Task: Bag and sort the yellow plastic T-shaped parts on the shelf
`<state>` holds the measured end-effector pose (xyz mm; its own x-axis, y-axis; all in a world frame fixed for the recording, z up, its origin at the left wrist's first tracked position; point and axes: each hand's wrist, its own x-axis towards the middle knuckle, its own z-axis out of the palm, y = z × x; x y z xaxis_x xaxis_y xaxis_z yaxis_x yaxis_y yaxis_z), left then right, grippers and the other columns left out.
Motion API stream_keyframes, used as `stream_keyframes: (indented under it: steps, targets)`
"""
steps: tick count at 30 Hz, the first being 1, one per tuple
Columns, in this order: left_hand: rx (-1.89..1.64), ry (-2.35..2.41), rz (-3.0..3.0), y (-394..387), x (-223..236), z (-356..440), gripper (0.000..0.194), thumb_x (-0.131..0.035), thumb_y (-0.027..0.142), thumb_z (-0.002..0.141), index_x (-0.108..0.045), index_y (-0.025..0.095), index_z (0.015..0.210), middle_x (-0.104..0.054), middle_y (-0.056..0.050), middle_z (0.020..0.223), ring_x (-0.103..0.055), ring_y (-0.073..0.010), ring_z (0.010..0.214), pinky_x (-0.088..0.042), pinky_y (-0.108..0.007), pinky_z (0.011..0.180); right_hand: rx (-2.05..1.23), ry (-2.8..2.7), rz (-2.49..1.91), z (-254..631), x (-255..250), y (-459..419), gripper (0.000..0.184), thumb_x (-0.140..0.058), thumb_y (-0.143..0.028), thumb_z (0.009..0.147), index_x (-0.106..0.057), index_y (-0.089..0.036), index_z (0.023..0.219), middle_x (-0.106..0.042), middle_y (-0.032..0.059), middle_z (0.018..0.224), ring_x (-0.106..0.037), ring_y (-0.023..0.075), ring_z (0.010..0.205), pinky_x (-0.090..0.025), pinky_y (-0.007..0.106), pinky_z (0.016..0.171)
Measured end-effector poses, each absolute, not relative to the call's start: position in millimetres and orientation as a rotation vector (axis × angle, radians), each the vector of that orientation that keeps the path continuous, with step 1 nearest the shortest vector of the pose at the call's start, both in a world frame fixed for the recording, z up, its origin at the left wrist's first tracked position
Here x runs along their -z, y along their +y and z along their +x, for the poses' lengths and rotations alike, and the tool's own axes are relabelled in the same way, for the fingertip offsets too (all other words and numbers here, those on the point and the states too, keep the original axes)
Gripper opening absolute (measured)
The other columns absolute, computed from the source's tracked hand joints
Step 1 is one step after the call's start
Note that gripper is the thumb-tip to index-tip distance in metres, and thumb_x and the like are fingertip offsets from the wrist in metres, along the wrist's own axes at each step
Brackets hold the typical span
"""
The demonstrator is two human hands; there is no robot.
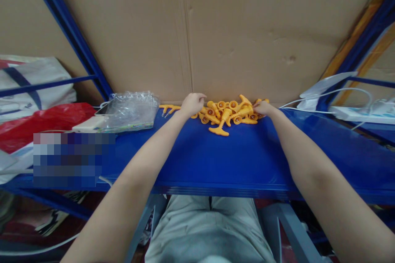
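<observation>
Pale trousers (210,228) are seen at bottom centre, before a blue tabletop (228,162). Beyond its bare middle, yellow T-handled pieces (226,115) are heaped at the centre of the frame. The heap is flanked by the left hand (193,104), fingers bent at its left end, and the right hand (262,108) at its right; whether anything is gripped by either cannot be told. Behind, the upper frame is filled by cardboard (234,28).

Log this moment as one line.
yellow pile: on blue surface; left hand: at pile's left end; right hand: at pile's right end; plastic-wrapped pack: farther left
</observation>
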<state>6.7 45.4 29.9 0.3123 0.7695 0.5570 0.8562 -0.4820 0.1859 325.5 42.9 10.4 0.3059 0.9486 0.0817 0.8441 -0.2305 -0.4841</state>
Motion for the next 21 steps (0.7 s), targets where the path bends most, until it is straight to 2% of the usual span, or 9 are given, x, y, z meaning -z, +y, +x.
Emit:
stream_keyframes:
  steps: [4, 7, 12, 15, 18, 21]
  targets:
    - [0.889, -1.174, -2.485, 31.4, -30.5, 17.1, 0.043, -0.045, 0.009, 0.089, -0.074, 0.015, 0.121, -0.075, -0.010, 0.123, -0.069, -0.0238, 0.116, -0.051, -0.039, 0.106, -0.385, -1.503, -2.017, 318.9, -20.5, 37.3, 0.003, -0.068, -0.013, 0.073, -0.070, -0.014, 0.071, -0.051, -0.0018, 0.047, -0.052, 0.0133, 0.050, -0.044, 0.025, 0.054]
    - [0.899, -0.925, -2.442, 20.8, -27.0, 17.1, 0.049, -0.044, 0.009, 0.089, -0.065, 0.013, 0.133, -0.066, -0.016, 0.139, -0.062, -0.0262, 0.129, -0.045, -0.047, 0.112, -0.328, -1.409, -1.971, 313.9, -32.6, 37.2, 0.003, -0.071, -0.014, 0.073, -0.070, -0.013, 0.075, -0.050, -0.0013, 0.048, -0.050, 0.0134, 0.048, -0.043, 0.026, 0.052]
    - [0.873, -0.781, -2.369, 8.3, -17.7, 15.3, 0.054, -0.037, 0.013, 0.095, -0.051, 0.016, 0.147, -0.050, -0.017, 0.156, -0.046, -0.0251, 0.145, -0.032, -0.050, 0.121, -0.177, -1.371, -1.811, 295.4, -58.5, 35.1, 0.018, -0.075, -0.023, 0.077, -0.071, -0.011, 0.089, -0.058, 0.0042, 0.060, -0.057, 0.0169, 0.058, -0.049, 0.029, 0.058]
    - [0.901, -0.765, -2.330, 7.8, -15.8, 15.1, 0.056, -0.035, 0.016, 0.097, -0.045, 0.017, 0.152, -0.044, -0.016, 0.160, -0.038, -0.0238, 0.151, -0.025, -0.049, 0.125, -0.247, -1.552, -1.654, 273.3, -76.5, 20.3, 0.028, -0.078, -0.034, 0.079, -0.072, -0.010, 0.092, -0.062, 0.0058, 0.067, -0.058, 0.0160, 0.059, -0.050, 0.028, 0.057]
    - [0.949, -0.774, -2.286, 10.2, -15.8, 14.5, 0.056, -0.036, 0.018, 0.098, -0.041, 0.017, 0.154, -0.043, -0.015, 0.161, -0.034, -0.0237, 0.153, -0.020, -0.050, 0.127, -0.329, -1.902, -1.477, 247.5, -91.9, -2.1, 0.028, -0.080, -0.036, 0.079, -0.073, -0.013, 0.093, -0.068, 0.0053, 0.075, -0.062, 0.0143, 0.065, -0.051, 0.027, 0.063]
    - [0.978, -0.796, -2.263, 13.2, -15.2, 13.5, 0.051, -0.037, 0.020, 0.099, -0.046, 0.017, 0.150, -0.052, -0.016, 0.154, -0.040, -0.0250, 0.150, -0.020, -0.053, 0.127, -0.319, -2.226, -1.330, 227.5, -100.7, -20.3, 0.025, -0.077, -0.036, 0.081, -0.075, -0.016, 0.094, -0.073, 0.0054, 0.084, -0.065, 0.0159, 0.075, -0.052, 0.027, 0.071]
